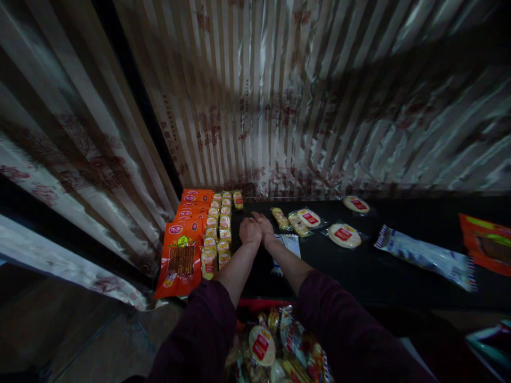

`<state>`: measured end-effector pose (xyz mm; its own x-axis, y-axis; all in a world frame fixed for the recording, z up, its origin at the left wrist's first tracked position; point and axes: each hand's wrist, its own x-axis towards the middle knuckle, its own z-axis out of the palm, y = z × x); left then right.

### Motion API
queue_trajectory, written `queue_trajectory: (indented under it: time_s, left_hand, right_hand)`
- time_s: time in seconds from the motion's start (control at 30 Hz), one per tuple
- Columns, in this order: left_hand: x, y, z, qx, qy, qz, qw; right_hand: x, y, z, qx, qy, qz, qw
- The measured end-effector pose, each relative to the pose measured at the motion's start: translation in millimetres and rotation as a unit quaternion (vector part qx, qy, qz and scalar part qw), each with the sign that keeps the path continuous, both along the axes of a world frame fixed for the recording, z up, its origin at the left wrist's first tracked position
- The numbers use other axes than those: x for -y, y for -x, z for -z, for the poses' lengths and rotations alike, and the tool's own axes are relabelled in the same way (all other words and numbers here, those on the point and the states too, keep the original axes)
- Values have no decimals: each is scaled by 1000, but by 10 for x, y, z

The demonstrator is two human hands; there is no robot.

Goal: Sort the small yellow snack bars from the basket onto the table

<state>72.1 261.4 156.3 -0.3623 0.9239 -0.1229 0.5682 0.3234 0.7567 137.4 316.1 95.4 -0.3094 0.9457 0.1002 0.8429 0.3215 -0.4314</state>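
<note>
My left hand (250,231) and my right hand (264,224) meet over the black tabletop (255,276), side by side and touching. The fingers of both are bent inward and closed; whatever may lie between them is hidden. Just left of them stand columns of small yellow wrapped snack packets (224,221), with one separate packet (238,200) at the back. Beyond these lies a row of overlapping orange snack bags (179,250). A blue-and-white packet (293,244) lies partly under my right forearm.
Right of my hands lie small wrapped snacks (281,218), round wrapped crackers (344,235), a long blue-white packet (427,258) and an orange bag (485,244). Below the table's front edge, a container holds mixed snacks (262,346). Printed striped sheeting (271,106) hangs behind and left.
</note>
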Motion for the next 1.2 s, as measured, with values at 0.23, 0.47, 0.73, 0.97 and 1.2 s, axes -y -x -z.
queue_trajectory:
  time_s: [0.23, 0.47, 0.73, 0.97, 1.2]
  left_hand:
    - [399, -323, -64, 48, 59, 7, 997]
    - [656, -568, 0, 65, 32, 35, 997]
    - [1216, -429, 170, 150, -14, 17, 988]
    - [1949, -91, 519, 237, -68, 102, 964]
    - [2461, 215, 1017, 43, 140, 205, 968]
  right_hand:
    - [467, -375, -123, -11, 5, -17, 1000]
    - [753, -759, -242, -41, -22, -60, 997]
    - [1329, -626, -434, -42, 9, -113, 993]
    - [2087, -535, -222, -60, 15, -142, 988]
    - [2573, -947, 154, 59, 104, -20, 993]
